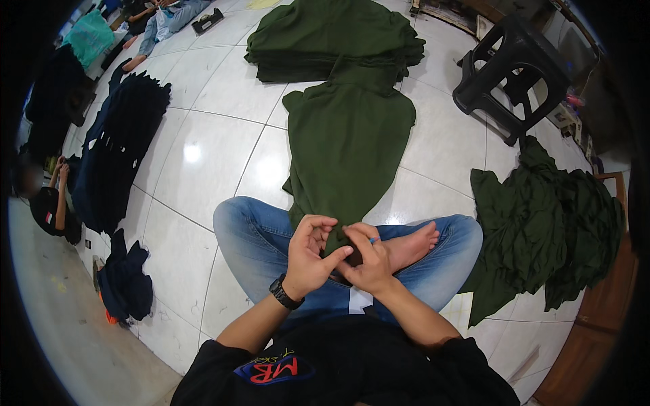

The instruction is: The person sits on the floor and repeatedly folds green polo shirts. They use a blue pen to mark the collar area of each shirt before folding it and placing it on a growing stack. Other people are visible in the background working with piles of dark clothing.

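A dark green garment (350, 137) lies spread on the tiled floor, its far end against a stack of green garments (330, 30). The near end rises over my crossed legs into both hands. My left hand (315, 248), with a black watch at the wrist, pinches one side of this end between thumb and fingers. On the other side, my right hand (368, 256) grips the cloth close to the left thumb; a small blue band circles one finger. The fingers partly hide the cloth's edge. A white slip of paper (360, 300) shows on my lap below the hands.
To the right lies a crumpled heap of green garments (543, 228), with a black plastic stool (513, 76) beyond it. A long dark navy stack of garments (122, 147) runs along the left. A seated person (51, 203) is beside it; another person's legs (162, 30) show at top left.
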Action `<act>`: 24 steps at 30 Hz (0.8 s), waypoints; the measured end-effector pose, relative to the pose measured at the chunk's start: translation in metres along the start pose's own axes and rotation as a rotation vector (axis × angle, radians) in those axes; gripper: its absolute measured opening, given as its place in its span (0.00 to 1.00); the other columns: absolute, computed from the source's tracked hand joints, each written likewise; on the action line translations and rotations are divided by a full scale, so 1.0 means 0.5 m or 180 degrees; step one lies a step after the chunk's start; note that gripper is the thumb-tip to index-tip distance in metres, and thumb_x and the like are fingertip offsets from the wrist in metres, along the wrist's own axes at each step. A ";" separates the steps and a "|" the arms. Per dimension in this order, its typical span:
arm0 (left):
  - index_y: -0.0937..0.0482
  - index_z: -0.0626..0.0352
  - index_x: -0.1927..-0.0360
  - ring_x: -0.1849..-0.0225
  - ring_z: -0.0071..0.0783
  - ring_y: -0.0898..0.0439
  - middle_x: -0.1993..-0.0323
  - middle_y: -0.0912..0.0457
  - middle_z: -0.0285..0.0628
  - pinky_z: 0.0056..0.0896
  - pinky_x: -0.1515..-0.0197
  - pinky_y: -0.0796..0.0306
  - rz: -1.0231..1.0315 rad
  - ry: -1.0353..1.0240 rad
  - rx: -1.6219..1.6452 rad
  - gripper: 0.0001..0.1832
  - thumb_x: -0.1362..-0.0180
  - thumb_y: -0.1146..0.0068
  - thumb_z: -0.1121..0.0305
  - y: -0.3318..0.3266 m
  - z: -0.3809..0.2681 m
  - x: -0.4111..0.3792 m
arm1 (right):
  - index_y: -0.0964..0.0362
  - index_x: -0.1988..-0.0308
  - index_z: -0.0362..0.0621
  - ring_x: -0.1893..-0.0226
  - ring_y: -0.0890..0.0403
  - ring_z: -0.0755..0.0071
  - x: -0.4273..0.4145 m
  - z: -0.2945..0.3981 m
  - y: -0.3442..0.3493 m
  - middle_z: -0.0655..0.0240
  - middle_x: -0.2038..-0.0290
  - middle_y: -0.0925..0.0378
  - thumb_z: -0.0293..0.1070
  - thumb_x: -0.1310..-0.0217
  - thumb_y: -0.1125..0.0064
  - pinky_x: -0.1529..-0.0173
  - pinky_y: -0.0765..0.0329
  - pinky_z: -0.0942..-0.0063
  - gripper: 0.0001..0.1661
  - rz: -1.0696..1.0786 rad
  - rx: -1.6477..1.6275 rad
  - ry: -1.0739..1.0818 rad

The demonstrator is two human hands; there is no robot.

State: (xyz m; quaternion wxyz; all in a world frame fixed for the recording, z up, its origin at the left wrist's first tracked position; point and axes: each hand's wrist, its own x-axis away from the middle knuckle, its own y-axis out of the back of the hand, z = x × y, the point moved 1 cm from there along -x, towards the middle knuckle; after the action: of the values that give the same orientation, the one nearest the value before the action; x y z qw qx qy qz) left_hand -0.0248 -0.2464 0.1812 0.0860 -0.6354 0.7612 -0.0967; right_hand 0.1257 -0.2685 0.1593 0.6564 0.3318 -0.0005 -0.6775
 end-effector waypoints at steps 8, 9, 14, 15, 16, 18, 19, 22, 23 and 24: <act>0.21 0.60 0.55 0.49 0.50 0.24 0.56 0.20 0.45 0.47 0.43 0.34 0.0556 -0.1199 -0.3114 0.24 0.62 0.38 0.77 0.069 0.019 -0.080 | 0.25 0.61 0.32 0.65 0.20 0.63 -0.034 0.008 0.062 0.59 0.61 0.23 0.20 0.45 0.37 0.58 0.21 0.69 0.10 -0.0722 -0.0911 -0.0765; 0.21 0.60 0.58 0.52 0.51 0.22 0.60 0.19 0.46 0.47 0.46 0.32 0.0476 -0.1092 -0.3358 0.21 0.62 0.42 0.80 0.090 0.038 -0.098 | 0.26 0.61 0.31 0.65 0.20 0.68 -0.030 0.005 0.066 0.60 0.60 0.23 0.20 0.42 0.39 0.60 0.18 0.73 0.07 -0.0927 -0.1618 -0.1087; 0.21 0.65 0.61 0.62 0.52 0.20 0.65 0.20 0.49 0.43 0.57 0.26 -0.0613 -0.1055 -0.3312 0.17 0.58 0.48 0.85 0.135 0.037 -0.168 | 0.25 0.57 0.32 0.63 0.20 0.74 -0.004 0.019 0.146 0.64 0.62 0.23 0.22 0.41 0.40 0.63 0.19 0.75 0.11 -0.1392 -0.1688 -0.1212; 0.21 0.65 0.60 0.62 0.51 0.19 0.64 0.20 0.49 0.42 0.57 0.25 -0.0689 -0.1129 -0.3088 0.17 0.57 0.49 0.85 0.140 0.029 -0.179 | 0.23 0.58 0.34 0.65 0.20 0.75 0.013 0.015 0.165 0.65 0.66 0.21 0.25 0.43 0.37 0.63 0.21 0.74 0.12 -0.1213 -0.1275 -0.1041; 0.21 0.65 0.59 0.61 0.50 0.19 0.64 0.19 0.49 0.40 0.56 0.25 -0.0766 -0.1180 -0.2863 0.18 0.56 0.50 0.86 0.149 0.024 -0.185 | 0.22 0.60 0.36 0.66 0.20 0.75 0.028 0.013 0.185 0.65 0.68 0.21 0.28 0.45 0.34 0.64 0.22 0.73 0.12 -0.0384 -0.0972 -0.1217; 0.20 0.65 0.58 0.61 0.46 0.18 0.62 0.19 0.50 0.35 0.55 0.25 -0.0658 -0.0870 -0.2143 0.20 0.53 0.54 0.89 0.150 0.001 -0.181 | 0.20 0.64 0.39 0.69 0.20 0.73 0.057 0.016 0.218 0.65 0.71 0.20 0.33 0.50 0.28 0.64 0.24 0.70 0.14 0.1268 -0.0363 -0.1507; 0.19 0.64 0.58 0.61 0.46 0.18 0.62 0.19 0.49 0.35 0.54 0.25 -0.0475 -0.1103 -0.2237 0.20 0.54 0.53 0.89 0.141 -0.014 -0.175 | 0.20 0.65 0.40 0.70 0.20 0.71 0.067 0.021 0.221 0.64 0.72 0.20 0.35 0.51 0.27 0.64 0.25 0.70 0.14 0.1197 -0.0072 -0.1635; 0.17 0.62 0.58 0.58 0.44 0.19 0.59 0.21 0.46 0.34 0.53 0.25 0.0062 -0.1602 -0.2625 0.23 0.58 0.53 0.90 0.117 -0.031 -0.132 | 0.20 0.66 0.39 0.71 0.21 0.67 0.067 0.033 0.226 0.62 0.71 0.18 0.41 0.55 0.22 0.64 0.25 0.69 0.20 0.0798 0.0469 -0.1698; 0.17 0.62 0.58 0.57 0.44 0.20 0.58 0.21 0.46 0.34 0.52 0.25 0.0225 -0.1652 -0.2740 0.24 0.59 0.53 0.90 0.114 -0.033 -0.111 | 0.21 0.65 0.39 0.71 0.20 0.68 0.052 0.029 0.217 0.62 0.70 0.18 0.39 0.55 0.23 0.64 0.25 0.70 0.19 0.0430 0.0611 -0.1413; 0.16 0.62 0.58 0.56 0.44 0.20 0.58 0.21 0.46 0.35 0.52 0.25 0.0374 -0.1694 -0.2852 0.25 0.61 0.52 0.90 0.114 -0.038 -0.086 | 0.21 0.64 0.39 0.71 0.19 0.69 0.034 0.026 0.200 0.63 0.69 0.19 0.36 0.54 0.24 0.63 0.25 0.71 0.19 0.0081 0.0751 -0.1121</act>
State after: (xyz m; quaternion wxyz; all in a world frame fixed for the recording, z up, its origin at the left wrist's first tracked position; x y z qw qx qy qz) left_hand -0.0760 -0.1938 0.1853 0.0014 -0.5687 0.7141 0.4082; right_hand 0.2104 -0.3030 0.2055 0.6113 0.2828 -0.1987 -0.7119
